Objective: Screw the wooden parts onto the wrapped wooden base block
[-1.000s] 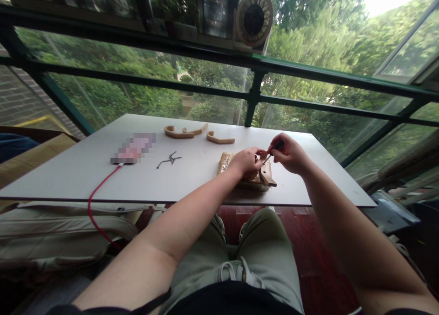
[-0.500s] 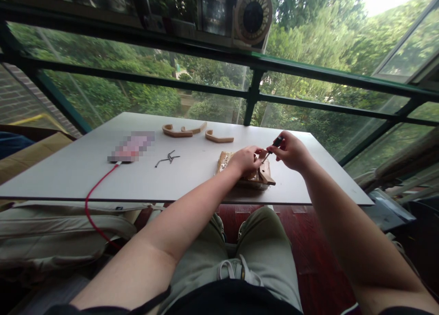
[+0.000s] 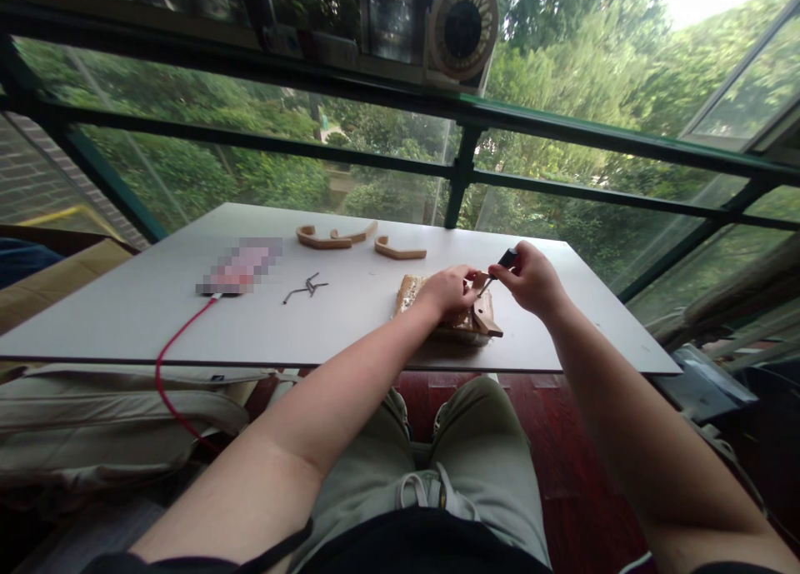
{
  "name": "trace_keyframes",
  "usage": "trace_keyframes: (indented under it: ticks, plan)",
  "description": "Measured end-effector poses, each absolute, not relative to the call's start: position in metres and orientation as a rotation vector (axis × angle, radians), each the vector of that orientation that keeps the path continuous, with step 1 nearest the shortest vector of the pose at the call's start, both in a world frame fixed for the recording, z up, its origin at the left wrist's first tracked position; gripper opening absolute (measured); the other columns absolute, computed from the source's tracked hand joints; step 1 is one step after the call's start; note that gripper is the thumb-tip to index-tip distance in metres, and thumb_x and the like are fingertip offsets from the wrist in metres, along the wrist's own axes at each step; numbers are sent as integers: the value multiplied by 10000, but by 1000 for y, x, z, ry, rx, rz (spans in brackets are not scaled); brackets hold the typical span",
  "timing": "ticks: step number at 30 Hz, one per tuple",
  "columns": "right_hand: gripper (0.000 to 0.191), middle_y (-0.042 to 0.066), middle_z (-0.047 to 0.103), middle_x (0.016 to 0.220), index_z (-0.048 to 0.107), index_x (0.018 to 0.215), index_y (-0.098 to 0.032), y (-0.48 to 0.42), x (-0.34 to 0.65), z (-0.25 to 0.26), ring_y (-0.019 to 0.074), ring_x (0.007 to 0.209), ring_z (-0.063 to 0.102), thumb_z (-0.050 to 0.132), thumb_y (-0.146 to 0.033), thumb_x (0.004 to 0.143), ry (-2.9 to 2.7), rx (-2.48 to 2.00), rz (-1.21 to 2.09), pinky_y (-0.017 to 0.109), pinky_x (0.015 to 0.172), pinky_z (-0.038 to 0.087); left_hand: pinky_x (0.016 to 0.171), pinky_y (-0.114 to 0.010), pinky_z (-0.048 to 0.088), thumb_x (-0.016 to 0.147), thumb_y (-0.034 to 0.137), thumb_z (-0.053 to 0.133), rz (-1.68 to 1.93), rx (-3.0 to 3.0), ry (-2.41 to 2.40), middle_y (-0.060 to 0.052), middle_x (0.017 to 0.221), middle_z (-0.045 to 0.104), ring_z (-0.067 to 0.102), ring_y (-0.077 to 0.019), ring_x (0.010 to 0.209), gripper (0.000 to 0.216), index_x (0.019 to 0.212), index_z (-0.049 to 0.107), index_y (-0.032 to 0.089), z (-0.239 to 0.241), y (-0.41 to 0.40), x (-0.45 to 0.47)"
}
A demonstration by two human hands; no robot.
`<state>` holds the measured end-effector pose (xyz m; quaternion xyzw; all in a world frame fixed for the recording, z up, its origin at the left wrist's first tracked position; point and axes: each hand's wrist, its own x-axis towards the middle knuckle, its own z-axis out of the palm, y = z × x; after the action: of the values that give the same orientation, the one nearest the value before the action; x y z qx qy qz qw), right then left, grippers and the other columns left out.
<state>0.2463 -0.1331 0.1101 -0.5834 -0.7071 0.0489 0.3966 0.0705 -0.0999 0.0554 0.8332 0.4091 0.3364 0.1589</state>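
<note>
My right hand [image 3: 531, 278], just right of frame centre, is closed around a small black-handled screwdriver [image 3: 500, 267]. Its thin metal shaft slants down and left toward my left hand [image 3: 447, 291]. The left hand lies curled over a pale flat wooden assembly [image 3: 480, 316], with the fingertips pinched together right where the tool tip lands. What they pinch is too small for me to make out.

The assembly rests on the white rectangular tabletop [image 3: 187, 332], near its front edge and right of centre. A brown wooden strip [image 3: 491, 324] sticks out of the assembly toward me.

From here, I judge the fastening goes best with the shaft brought closer to upright over the joint. At this slant the tip could skate off. I would press the left palm flat so the wood cannot turn on the smooth top. The fingertips should guide the tip only until it bites. The right hand should turn from the fingers in short twists, with light downward pressure.

Spare parts are well apart from both hands:
- A loose cluster of small dark metal fasteners [image 3: 306, 289] lies left of centre.
- Three curved light-wood pieces [image 3: 325, 239] lie along the far side of the table.
- A red cable [image 3: 168, 366] trails off the front edge at lower left.
</note>
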Motion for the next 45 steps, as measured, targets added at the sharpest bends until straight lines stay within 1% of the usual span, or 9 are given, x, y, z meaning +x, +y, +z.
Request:
trace_keyframes:
  ticks: [6,14,20,27,31,33,39,42,45]
  plan:
    - [314,5,588,691,445,776,-215,-133,247,109,132,556,485,658,-444,743,-1803,-1470,114,280,522,365,834,-277,506,851,384,524,941,2377,1189,-38,1100,683,644,-184,934,330,1127,621,233,56,-101,70]
    - [198,64,669,878,437,893,-228,-144,242,117,151,610,554,574,-343,807,-1892,-1384,363,288,541,439,864,-289,502,851,392,531,928,2376,1201,-47,1093,684,637,-195,973,348,1145,618,228,60,-104,70]
    - [168,43,664,825,411,895,-233,-145,238,116,150,608,568,543,-249,792,-1890,-1335,433,286,549,455,875,-284,501,838,343,546,908,2377,1198,-38,1096,684,642,-183,947,336,1147,620,234,61,-102,70]
    - [253,16,602,695,452,838,-217,-136,236,113,135,518,522,528,-458,832,-1822,-1484,305,269,500,395,864,-287,504,841,362,540,936,2382,1169,-33,1102,682,642,-184,943,339,1146,616,236,57,-100,69]
    - [283,23,581,672,472,783,-215,-134,246,116,157,575,517,549,-485,813,-1828,-1617,57,288,543,379,868,-284,502,831,317,554,927,2379,1177,-44,1125,676,639,-184,962,348,1161,612,224,57,-101,69]
    - [278,21,570,650,482,781,-214,-133,251,120,160,570,509,566,-478,802,-1841,-1667,47,290,536,374,865,-286,502,832,316,552,929,2375,1176,-48,1125,675,637,-185,967,348,1161,614,221,58,-102,69]
    - [169,12,592,616,541,890,-202,-136,255,133,149,530,545,595,-331,795,-1991,-1560,402,272,508,416,875,-284,500,818,287,561,917,2376,1180,-41,1116,679,630,-191,992,342,1150,620,227,61,-103,68]
    - [137,35,637,711,566,873,-198,-135,257,138,162,623,589,616,-246,754,-2082,-1503,345,274,563,449,875,-285,501,819,284,560,914,2370,1187,-41,1115,679,632,-188,986,340,1150,619,229,61,-103,69]
    - [226,39,672,844,543,931,-206,-135,259,141,164,723,615,617,-172,720,-2113,-1446,280,279,647,474,856,-284,506,821,299,560,923,2365,1181,-39,1111,680,637,-186,966,340,1149,618,231,59,-102,69]
